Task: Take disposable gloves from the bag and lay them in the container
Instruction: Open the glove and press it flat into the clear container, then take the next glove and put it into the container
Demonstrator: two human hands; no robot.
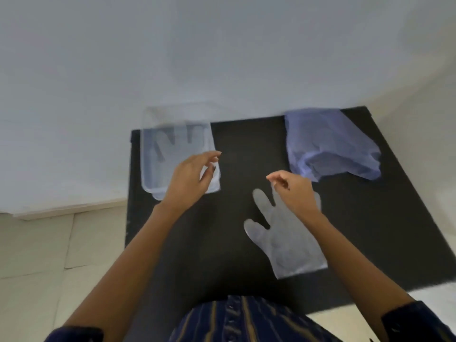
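A clear plastic container [148,154] stands at the table's far left with a translucent disposable glove [172,144] lying flat inside. My left hand [190,176] hovers over the container's near right corner, fingers apart and holding nothing. A crumpled blue bag [328,144] lies at the far right. A second translucent glove [286,240] lies spread on the black table [234,144], fingers pointing away from me. My right hand [296,191] is over its fingers, thumb and forefinger pinched on the tip of one glove finger.
The black table has a left edge beside pale floor tiles [49,255] and a white wall [222,58] right behind it. My striped shirt [246,317] is against the near edge.
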